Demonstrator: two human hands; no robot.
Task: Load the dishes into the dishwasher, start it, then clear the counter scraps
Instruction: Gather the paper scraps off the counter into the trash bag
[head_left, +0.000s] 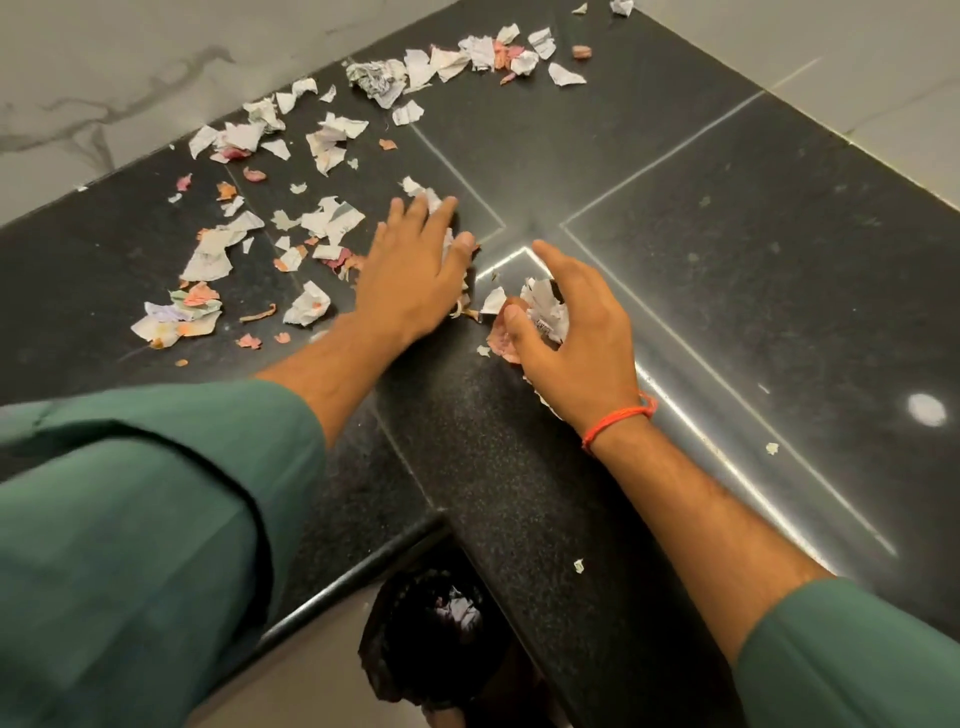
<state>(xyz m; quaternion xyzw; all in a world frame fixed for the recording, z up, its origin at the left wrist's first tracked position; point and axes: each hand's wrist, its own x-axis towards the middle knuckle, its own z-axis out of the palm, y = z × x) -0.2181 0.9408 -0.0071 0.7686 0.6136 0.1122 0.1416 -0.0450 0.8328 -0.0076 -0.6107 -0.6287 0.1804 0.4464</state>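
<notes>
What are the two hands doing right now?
Left hand: open, fingers flat on paper scraps on the counter.
Right hand: curled around a bunch of scraps.

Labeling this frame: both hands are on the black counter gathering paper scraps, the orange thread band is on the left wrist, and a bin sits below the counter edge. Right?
Not quite: the head view shows the orange thread band on the right wrist, not the left. The rest holds: the left hand and right hand are on the black counter gathering paper scraps, and a bin sits below the counter edge.
</notes>
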